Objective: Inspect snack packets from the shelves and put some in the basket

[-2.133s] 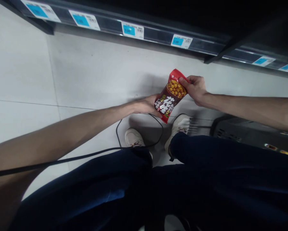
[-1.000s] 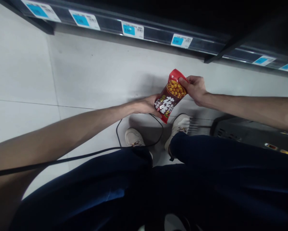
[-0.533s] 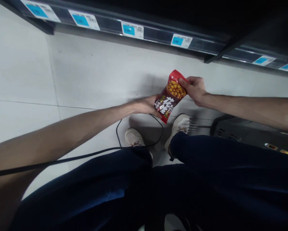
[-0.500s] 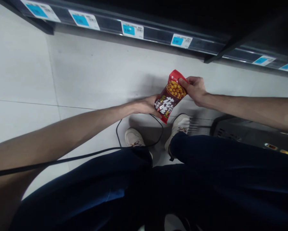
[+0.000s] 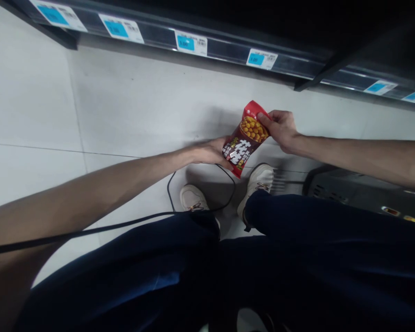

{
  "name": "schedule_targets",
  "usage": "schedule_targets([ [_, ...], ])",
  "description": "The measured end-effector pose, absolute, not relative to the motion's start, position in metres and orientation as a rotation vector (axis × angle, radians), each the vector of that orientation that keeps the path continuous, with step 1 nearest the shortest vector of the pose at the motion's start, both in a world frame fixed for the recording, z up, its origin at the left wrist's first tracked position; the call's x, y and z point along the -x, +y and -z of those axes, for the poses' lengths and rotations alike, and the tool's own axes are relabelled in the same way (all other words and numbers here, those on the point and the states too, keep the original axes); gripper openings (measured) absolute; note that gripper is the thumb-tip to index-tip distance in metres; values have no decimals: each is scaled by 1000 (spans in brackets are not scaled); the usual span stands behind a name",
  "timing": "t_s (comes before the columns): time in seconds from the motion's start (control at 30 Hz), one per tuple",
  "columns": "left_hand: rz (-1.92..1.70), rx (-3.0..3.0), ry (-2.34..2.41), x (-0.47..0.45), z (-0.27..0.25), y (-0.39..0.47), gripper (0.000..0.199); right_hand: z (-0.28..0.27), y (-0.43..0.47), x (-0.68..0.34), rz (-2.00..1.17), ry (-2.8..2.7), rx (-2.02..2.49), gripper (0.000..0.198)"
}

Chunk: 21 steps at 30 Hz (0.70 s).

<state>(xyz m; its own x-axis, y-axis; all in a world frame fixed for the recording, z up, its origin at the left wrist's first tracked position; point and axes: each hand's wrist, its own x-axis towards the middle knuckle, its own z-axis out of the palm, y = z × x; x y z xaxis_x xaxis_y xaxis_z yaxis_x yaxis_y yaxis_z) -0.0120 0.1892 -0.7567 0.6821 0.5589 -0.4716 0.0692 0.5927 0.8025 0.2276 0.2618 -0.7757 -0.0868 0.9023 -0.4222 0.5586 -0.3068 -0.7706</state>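
Between my two hands a red and brown snack packet (image 5: 246,140) is held tilted above the floor, its printed front with yellow nuts and white lettering facing up. My right hand (image 5: 279,129) pinches the upper right edge, thumb on the front and fingers mostly behind. At the lower left edge my left hand (image 5: 214,151) is closed round the packet, with its thumb near the bottom seal and other fingers hidden behind it.
A dark shelf edge (image 5: 224,53) with several price labels runs across the top. Pale floor tiles (image 5: 131,106) lie below. A black cable (image 5: 124,224) crosses my left arm and loops by my shoes (image 5: 193,197). At right stands a dark case (image 5: 349,193).
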Motion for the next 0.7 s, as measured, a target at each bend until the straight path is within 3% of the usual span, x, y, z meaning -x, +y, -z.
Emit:
schedule_targets([
  [0.7,-334,-902,747,13,762,185,87,767,263,-224,-1325,-1603,1905,51],
])
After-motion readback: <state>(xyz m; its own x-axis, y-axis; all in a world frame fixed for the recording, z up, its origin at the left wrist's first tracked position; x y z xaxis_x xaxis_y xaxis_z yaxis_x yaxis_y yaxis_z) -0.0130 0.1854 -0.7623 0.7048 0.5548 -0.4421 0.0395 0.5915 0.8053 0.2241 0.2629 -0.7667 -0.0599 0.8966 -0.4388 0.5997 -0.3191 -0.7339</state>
